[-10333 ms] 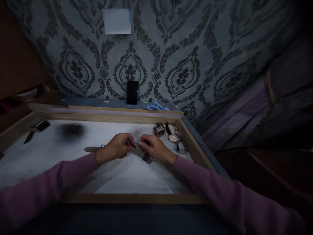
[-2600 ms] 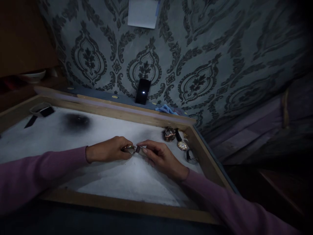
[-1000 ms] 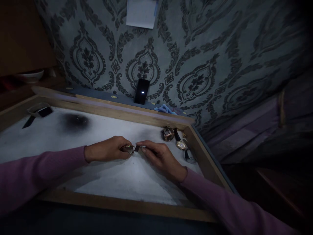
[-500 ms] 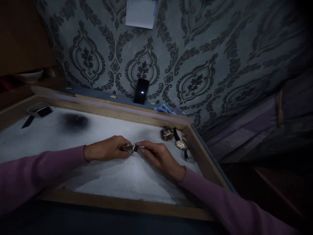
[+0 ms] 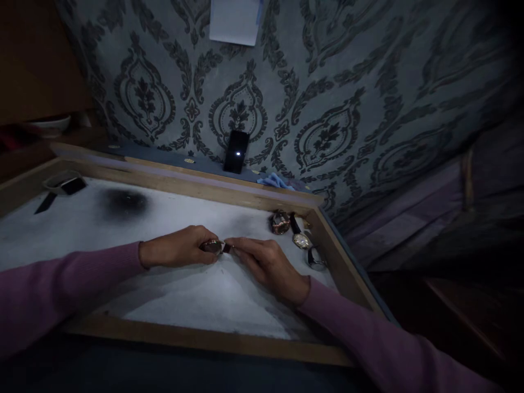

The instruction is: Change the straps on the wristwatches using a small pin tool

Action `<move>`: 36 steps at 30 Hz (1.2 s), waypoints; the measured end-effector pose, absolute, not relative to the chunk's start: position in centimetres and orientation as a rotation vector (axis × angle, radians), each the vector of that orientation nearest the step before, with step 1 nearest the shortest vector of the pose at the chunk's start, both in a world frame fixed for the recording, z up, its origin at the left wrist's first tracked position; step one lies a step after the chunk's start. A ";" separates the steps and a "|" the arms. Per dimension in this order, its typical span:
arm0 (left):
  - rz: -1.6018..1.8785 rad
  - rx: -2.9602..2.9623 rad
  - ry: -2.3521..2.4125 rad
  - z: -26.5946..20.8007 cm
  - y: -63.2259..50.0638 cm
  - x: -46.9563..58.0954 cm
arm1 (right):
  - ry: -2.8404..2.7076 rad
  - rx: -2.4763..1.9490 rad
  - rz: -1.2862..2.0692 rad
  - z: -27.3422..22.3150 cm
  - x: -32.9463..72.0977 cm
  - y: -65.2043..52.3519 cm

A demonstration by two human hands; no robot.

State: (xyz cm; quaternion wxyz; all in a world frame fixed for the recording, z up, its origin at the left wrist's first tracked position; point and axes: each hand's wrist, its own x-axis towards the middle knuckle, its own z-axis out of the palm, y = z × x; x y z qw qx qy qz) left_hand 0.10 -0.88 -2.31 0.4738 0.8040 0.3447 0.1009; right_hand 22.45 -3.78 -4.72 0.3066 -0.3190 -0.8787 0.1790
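My left hand (image 5: 186, 245) is closed around a wristwatch (image 5: 211, 246) with a gold-coloured, shiny rim, held above the white floor of a shallow wooden tray (image 5: 184, 333). A short piece of dark strap (image 5: 226, 248) sticks out from the watch on its right side. The fingertips of my right hand (image 5: 266, 262) are pinched at the end of this strap. Whether a small tool is also between those fingers, I cannot tell. Right of my hands lie a rose-gold-toned watch (image 5: 280, 222), a gold-cased watch (image 5: 302, 240) with a black strap, and a dark-banded watch (image 5: 316, 258).
At the tray's far left lies a dark rectangular object with a strap (image 5: 73, 185). A dark smudge (image 5: 126, 202) marks the white floor. Behind the tray, a phone (image 5: 236, 152) leans on the patterned wall, with a blue cloth (image 5: 275, 181) to its right.
The watch in my left hand is turned slightly, its face looking darker. My right fingertips have closed in a little on the strap; the pale sliver between them no longer shows clearly.
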 end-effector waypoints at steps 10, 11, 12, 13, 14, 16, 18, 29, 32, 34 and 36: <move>0.261 1.972 0.837 -2.5 -0.8 0.1 | -2.342 -0.815 0.384 -4.8 22.5 -3.7; 0.261 1.974 0.835 -2.5 -0.8 0.1 | -2.344 -0.815 0.384 -4.8 22.5 -3.7; 0.259 1.974 0.834 -2.4 -0.8 0.1 | -2.346 -0.815 0.384 -4.8 22.5 -3.7; 0.257 1.973 0.833 -2.4 -0.8 0.1 | -2.349 -0.815 0.384 -4.8 22.5 -3.7; 0.254 1.970 0.834 -2.3 -0.8 0.1 | -2.349 -0.814 0.382 -4.8 22.5 -3.7; 0.252 1.967 0.831 -2.2 -0.9 0.1 | -2.353 -0.820 0.387 -4.8 22.6 -3.7; 0.252 1.971 0.832 -2.1 -0.9 0.2 | -2.358 -0.827 0.385 -4.8 22.6 -3.7; 0.256 1.889 0.779 -2.3 -0.6 0.0 | -2.579 -0.838 0.110 -4.3 22.5 -4.2; 0.254 1.882 0.782 -2.3 -0.6 0.0 | -2.574 -0.851 0.163 -4.5 22.6 -4.2; 0.247 1.891 0.791 -2.4 -0.6 0.0 | -2.521 -0.864 0.243 -4.7 22.6 -4.1; 0.240 1.901 0.798 -2.5 -0.5 -0.1 | -2.430 -0.868 0.324 -4.8 22.5 -3.9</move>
